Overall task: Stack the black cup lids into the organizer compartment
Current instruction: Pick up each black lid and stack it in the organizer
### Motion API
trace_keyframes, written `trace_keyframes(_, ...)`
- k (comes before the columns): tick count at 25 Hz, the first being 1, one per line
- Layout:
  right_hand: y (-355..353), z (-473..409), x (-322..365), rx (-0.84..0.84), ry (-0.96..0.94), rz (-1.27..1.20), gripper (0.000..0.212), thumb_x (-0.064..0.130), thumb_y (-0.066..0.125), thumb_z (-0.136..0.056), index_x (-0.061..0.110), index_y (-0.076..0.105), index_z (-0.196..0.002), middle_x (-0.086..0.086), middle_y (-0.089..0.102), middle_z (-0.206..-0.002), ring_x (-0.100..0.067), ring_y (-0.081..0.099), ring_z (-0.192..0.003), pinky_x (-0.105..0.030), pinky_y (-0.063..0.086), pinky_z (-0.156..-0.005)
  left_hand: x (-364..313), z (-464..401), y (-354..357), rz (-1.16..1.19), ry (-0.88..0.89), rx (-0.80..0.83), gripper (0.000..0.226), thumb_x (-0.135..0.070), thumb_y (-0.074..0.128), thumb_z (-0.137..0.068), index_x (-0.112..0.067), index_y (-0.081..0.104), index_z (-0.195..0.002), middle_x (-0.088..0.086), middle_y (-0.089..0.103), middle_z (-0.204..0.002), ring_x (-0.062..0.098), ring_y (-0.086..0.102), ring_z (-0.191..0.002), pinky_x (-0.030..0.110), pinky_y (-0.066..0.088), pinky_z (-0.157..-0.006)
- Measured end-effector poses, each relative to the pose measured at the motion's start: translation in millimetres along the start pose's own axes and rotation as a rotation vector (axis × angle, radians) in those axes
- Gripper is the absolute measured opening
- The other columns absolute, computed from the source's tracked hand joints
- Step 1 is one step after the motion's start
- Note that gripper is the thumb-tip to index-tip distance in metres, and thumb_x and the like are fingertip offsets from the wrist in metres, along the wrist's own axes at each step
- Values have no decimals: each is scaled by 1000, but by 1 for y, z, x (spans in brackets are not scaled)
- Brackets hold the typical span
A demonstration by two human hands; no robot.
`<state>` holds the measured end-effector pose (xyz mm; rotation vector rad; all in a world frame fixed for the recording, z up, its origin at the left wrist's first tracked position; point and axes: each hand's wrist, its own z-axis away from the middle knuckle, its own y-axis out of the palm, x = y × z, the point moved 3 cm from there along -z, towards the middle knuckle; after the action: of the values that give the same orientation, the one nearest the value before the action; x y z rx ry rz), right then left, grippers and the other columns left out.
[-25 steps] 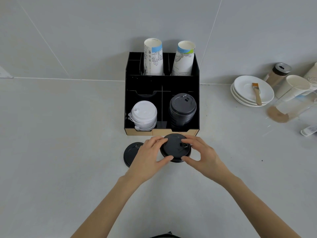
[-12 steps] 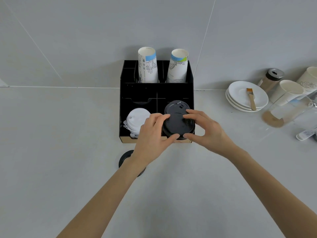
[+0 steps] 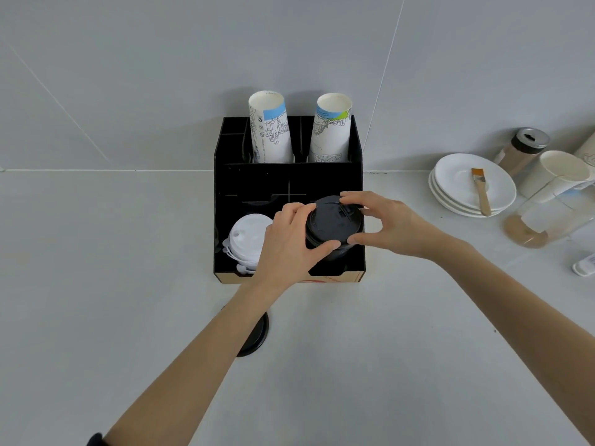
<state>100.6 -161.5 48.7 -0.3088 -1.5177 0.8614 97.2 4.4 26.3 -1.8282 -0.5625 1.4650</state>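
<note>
A black organizer (image 3: 289,181) stands against the wall. Its front right compartment holds a stack of black cup lids (image 3: 333,225). My left hand (image 3: 289,249) and my right hand (image 3: 383,225) both grip the top lids of that stack from either side, over the compartment. The lower part of the stack is hidden by my fingers. One more black lid (image 3: 256,336) lies on the counter in front of the organizer, partly under my left forearm.
White lids (image 3: 246,239) fill the front left compartment. Two paper cup stacks (image 3: 270,130) stand in the back row. To the right are stacked white plates (image 3: 463,185) with a brush, a shaker jar (image 3: 521,149), paper cups and a clear pitcher (image 3: 547,217).
Both hands carried a few black lids from the counter up and forward onto the stack in the front right compartment. The view moved closer to the organizer.
</note>
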Motion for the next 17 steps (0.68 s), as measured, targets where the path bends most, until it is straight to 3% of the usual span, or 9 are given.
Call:
trace_keyframes(6, 0, -21, -8, 104, 6, 188, 59, 14, 63, -81, 17, 34, -132, -2, 31, -148, -21, 38, -130, -21, 26, -102, 7, -15, 12, -69, -40, 21, 65, -38, 67, -75, -13, 38, -127, 12, 41, -129, 27, 39, -118, 43, 39, -98)
trace_keyframes(17, 9, -25, -12, 148, 30, 280, 62, 14, 59, -84, 14, 26, -136, -6, 23, -151, -24, 29, -136, -30, 26, -109, 11, -16, 24, -128, -57, 35, 62, -38, 66, -76, -12, 39, -126, 15, 41, -128, 31, 40, -115, 44, 41, -94)
